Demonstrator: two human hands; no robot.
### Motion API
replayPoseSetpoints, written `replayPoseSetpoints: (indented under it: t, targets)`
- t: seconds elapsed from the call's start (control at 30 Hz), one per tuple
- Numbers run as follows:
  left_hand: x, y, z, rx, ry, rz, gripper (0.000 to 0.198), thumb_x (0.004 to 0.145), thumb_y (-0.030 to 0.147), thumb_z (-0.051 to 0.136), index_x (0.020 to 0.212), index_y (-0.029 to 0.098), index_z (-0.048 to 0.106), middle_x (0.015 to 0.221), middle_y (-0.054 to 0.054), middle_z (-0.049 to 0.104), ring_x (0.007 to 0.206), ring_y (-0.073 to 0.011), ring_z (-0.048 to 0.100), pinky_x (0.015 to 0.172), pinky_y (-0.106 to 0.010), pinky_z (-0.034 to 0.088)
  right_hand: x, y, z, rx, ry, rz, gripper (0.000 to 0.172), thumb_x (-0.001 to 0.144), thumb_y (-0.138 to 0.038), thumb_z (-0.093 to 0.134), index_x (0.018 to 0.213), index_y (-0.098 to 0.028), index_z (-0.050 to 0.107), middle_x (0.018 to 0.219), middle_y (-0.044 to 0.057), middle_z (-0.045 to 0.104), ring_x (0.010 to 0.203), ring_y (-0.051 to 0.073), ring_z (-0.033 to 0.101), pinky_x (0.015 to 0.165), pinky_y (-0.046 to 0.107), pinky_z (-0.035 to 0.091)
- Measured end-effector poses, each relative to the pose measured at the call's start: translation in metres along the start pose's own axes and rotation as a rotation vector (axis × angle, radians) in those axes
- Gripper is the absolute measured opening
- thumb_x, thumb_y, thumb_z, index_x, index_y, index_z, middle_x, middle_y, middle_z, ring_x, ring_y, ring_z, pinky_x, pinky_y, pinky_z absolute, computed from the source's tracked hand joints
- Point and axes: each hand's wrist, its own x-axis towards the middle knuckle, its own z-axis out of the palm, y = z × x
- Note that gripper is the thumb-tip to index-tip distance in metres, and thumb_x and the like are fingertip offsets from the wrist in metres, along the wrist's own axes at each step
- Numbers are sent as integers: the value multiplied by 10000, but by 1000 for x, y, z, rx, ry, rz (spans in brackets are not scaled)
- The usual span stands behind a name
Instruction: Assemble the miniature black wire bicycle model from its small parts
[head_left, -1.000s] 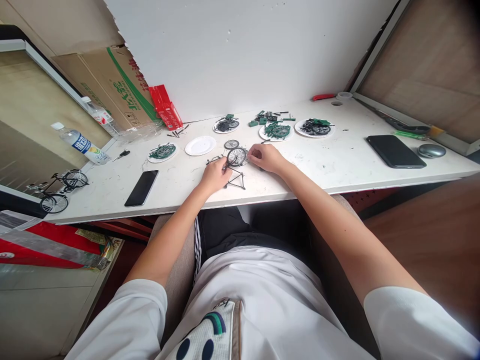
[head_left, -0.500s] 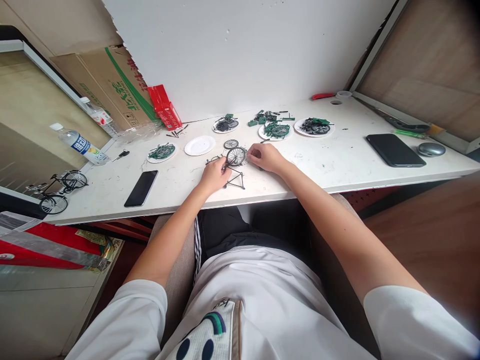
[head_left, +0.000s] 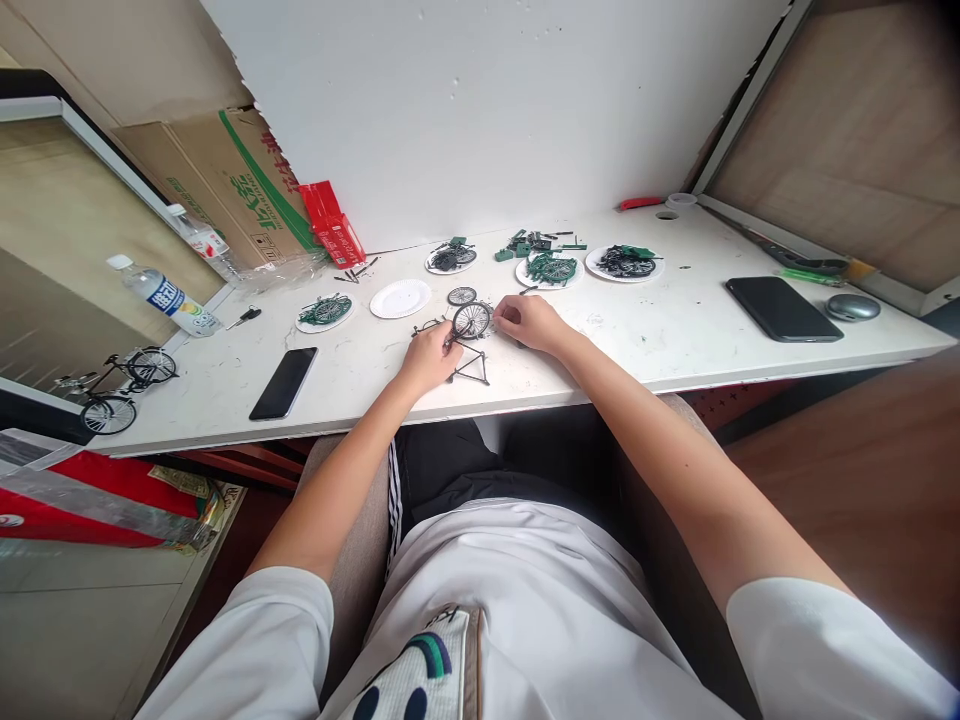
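Note:
My left hand (head_left: 435, 355) is closed around part of a small black model bicycle frame (head_left: 474, 368) near the table's front edge. A spoked black wheel (head_left: 471, 320) stands at the frame's end, between my two hands. Just right of that wheel, my right hand (head_left: 526, 322) has its fingertips pinched together; whatever they hold is hidden or too small to make out. A second spoked wheel (head_left: 462, 296) lies flat on the table behind the first.
Around the work stand a bare paper plate (head_left: 400, 299) and plates with green parts (head_left: 325, 310) and black parts (head_left: 628, 262). Phones (head_left: 283, 384) (head_left: 784, 308) lie on both sides. An assembled model bicycle (head_left: 124, 385) stands far left, near a bottle (head_left: 169, 295).
The camera view has shifted slightly. Both hands keep nearly the same place at the frame and wheel, with no clear change in grip.

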Motion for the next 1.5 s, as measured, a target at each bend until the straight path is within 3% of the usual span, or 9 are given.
replayPoseSetpoints:
  t: [0.43, 1.03, 1.5]
  targets:
    - [-1, 12, -5, -13, -14, -41, 203, 928, 136, 611, 807, 240, 487, 723, -3, 540, 652, -184, 438, 665, -321, 317, 0, 0, 0, -19, 4, -3, 178, 957, -299, 659, 1033, -180, 767, 895, 78, 798, 760, 208, 635, 699, 314, 411]
    - [-1, 4, -2, -30, 3, -5, 216, 930, 171, 609, 810, 247, 446, 724, 0, 518, 647, -181, 451, 652, -326, 318, 0, -1, 0, -19, 0, 7, 166, 980, -318, 672, 1039, -190, 760, 905, 80, 809, 786, 220, 663, 704, 314, 422]
    - [0, 1, -1, 7, -4, -10, 113, 948, 195, 611, 854, 234, 562, 762, -30, 596, 672, -197, 506, 654, -332, 350, 0, 0, -1, -25, -1, -1, 235, 995, -402, 662, 1035, -193, 763, 910, 92, 808, 796, 228, 659, 708, 326, 421]
